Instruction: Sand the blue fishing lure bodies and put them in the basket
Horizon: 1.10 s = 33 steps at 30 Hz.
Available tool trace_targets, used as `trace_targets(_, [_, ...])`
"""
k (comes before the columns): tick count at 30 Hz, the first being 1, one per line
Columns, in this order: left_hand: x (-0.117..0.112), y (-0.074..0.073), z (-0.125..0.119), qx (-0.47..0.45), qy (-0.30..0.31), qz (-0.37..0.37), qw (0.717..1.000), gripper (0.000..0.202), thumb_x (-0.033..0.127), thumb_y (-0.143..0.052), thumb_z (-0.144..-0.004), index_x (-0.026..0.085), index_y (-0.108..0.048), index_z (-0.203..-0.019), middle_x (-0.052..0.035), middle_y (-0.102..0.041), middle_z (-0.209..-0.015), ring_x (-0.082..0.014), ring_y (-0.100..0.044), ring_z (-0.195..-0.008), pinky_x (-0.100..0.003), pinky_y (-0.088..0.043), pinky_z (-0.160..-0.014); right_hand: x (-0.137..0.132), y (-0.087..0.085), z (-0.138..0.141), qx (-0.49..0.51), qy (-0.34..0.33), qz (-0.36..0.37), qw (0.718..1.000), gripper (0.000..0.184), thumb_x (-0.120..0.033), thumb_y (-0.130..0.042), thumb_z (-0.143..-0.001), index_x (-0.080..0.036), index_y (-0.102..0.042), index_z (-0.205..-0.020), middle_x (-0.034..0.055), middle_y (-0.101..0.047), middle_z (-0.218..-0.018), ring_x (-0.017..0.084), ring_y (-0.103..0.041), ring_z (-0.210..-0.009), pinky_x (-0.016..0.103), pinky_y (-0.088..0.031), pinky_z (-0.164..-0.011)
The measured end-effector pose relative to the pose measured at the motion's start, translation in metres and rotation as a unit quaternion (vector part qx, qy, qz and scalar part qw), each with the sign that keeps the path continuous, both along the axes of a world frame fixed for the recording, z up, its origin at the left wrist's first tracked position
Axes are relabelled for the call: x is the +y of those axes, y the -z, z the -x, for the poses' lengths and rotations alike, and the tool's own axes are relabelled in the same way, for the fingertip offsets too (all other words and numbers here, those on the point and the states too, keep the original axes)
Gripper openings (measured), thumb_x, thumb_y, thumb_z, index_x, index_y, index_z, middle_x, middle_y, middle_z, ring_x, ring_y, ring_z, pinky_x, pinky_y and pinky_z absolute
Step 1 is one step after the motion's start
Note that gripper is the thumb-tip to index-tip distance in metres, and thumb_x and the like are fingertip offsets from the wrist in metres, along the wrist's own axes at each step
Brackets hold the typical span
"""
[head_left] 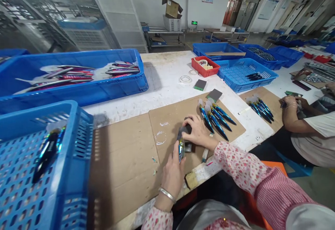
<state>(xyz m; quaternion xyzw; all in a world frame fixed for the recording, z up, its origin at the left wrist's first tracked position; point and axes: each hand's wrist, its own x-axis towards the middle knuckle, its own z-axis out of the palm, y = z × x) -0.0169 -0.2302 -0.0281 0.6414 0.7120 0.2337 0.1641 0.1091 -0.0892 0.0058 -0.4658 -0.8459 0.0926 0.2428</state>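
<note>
Over the cardboard sheet (136,160), my left hand (171,172) is closed around a shiny blue fishing lure (180,150), mostly covered by the fingers. My right hand (197,132) grips a dark grey sanding block (186,129) against the upper end of that lure. To the right of my hands lie several blue-black fishing lures (216,120) with clear lips, fanned out side by side. A grey sanding block with a green edge (214,95) rests just above them, and another sanding block (200,84) lies farther back.
On the left stand a light blue perforated basket (78,146) holding dark lures and a blue bin (110,87) with pinkish, bagged lures. A red tray (209,72), a tape roll (185,79) and blue crates (246,83) are farther back. A co-worker's hand (290,101) works at right.
</note>
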Motion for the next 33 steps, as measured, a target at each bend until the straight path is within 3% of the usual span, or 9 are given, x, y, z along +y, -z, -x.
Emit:
trace_targets(4, [-0.006,0.002,0.004,-0.021,0.022,-0.046,0.998,0.055,0.029,-0.034,-0.096,0.021,-0.023,-0.149,-0.0143,-0.062,-0.125,-0.0218,-0.065,-0.104,-0.034,-0.054,-0.079,0.031,-0.001,-0.021,0.024,0.119,0.006,0.993,0.024,-0.032,-0.067,-0.072,-0.022,-0.063,-0.093,0.0081,-0.051,-0.120,0.030,-0.041,-0.115,0.042,-0.038,-0.091])
trace_targets(6, [-0.009,-0.001,0.007,0.005,0.016,-0.051,0.999,0.054,0.033,-0.035,-0.096,0.022,-0.025,-0.148,-0.0130,-0.061,-0.128,-0.0206,-0.066,-0.102,-0.031,-0.054,-0.075,0.042,-0.004,-0.030,0.079,0.141,0.019,0.987,0.022,-0.030,-0.066,-0.072,-0.022,-0.062,-0.092,0.0073,-0.053,-0.115,0.028,-0.045,-0.110,0.040,-0.040,-0.092])
trace_targets(10, [-0.014,-0.011,0.019,0.112,0.006,-0.013,0.994,0.049,0.037,-0.040,-0.095,0.020,-0.038,-0.142,-0.0111,-0.065,-0.121,-0.0200,-0.068,-0.089,-0.028,-0.052,-0.064,0.040,-0.004,-0.028,0.157,0.083,0.021,0.984,0.022,-0.028,-0.067,-0.070,-0.022,-0.061,-0.090,0.0047,-0.053,-0.110,0.024,-0.047,-0.108,0.038,-0.038,-0.097])
trace_targets(14, [-0.011,-0.018,0.032,0.200,0.033,0.039,0.979,0.037,0.035,-0.044,-0.094,0.023,-0.052,-0.128,-0.0065,-0.066,-0.108,-0.0192,-0.067,-0.083,-0.027,-0.048,-0.057,0.031,0.004,-0.018,0.123,0.018,0.047,0.991,0.025,-0.026,-0.071,-0.068,-0.022,-0.062,-0.091,0.0039,-0.053,-0.111,0.024,-0.046,-0.108,0.037,-0.038,-0.097])
trace_targets(20, [-0.003,-0.018,0.035,0.193,0.076,0.093,0.974,0.032,0.029,-0.044,-0.093,0.024,-0.051,-0.125,-0.0057,-0.063,-0.109,-0.0187,-0.065,-0.088,-0.026,-0.047,-0.060,0.029,0.011,-0.015,0.035,-0.095,0.086,0.991,0.029,-0.026,-0.074,-0.068,-0.022,-0.062,-0.094,0.0047,-0.052,-0.114,0.025,-0.045,-0.109,0.038,-0.039,-0.095])
trace_targets(27, [-0.002,-0.014,0.036,0.210,0.085,0.105,0.968,0.035,0.030,-0.040,-0.094,0.021,-0.049,-0.127,-0.0069,-0.063,-0.107,-0.0191,-0.065,-0.083,-0.027,-0.046,-0.059,0.009,0.005,0.029,0.013,-0.198,0.061,0.978,0.030,-0.034,-0.073,-0.071,-0.024,-0.061,-0.098,0.0050,-0.051,-0.119,0.027,-0.041,-0.114,0.043,-0.036,-0.095])
trace_targets(30, [-0.003,-0.015,0.035,0.208,0.080,0.107,0.969,0.035,0.030,-0.041,-0.094,0.021,-0.049,-0.127,-0.0064,-0.063,-0.107,-0.0184,-0.065,-0.084,-0.025,-0.045,-0.058,0.016,0.004,0.014,0.001,-0.205,0.077,0.976,0.028,-0.031,-0.072,-0.072,-0.023,-0.061,-0.098,0.0054,-0.051,-0.118,0.026,-0.042,-0.112,0.041,-0.037,-0.094])
trace_targets(33, [-0.002,-0.014,0.033,0.216,0.083,0.108,0.967,0.033,0.030,-0.044,-0.094,0.022,-0.051,-0.125,-0.0059,-0.063,-0.106,-0.0194,-0.065,-0.087,-0.025,-0.045,-0.058,0.020,0.004,0.001,-0.005,-0.161,0.076,0.984,0.029,-0.028,-0.072,-0.071,-0.022,-0.061,-0.096,0.0060,-0.052,-0.115,0.026,-0.043,-0.110,0.040,-0.037,-0.094])
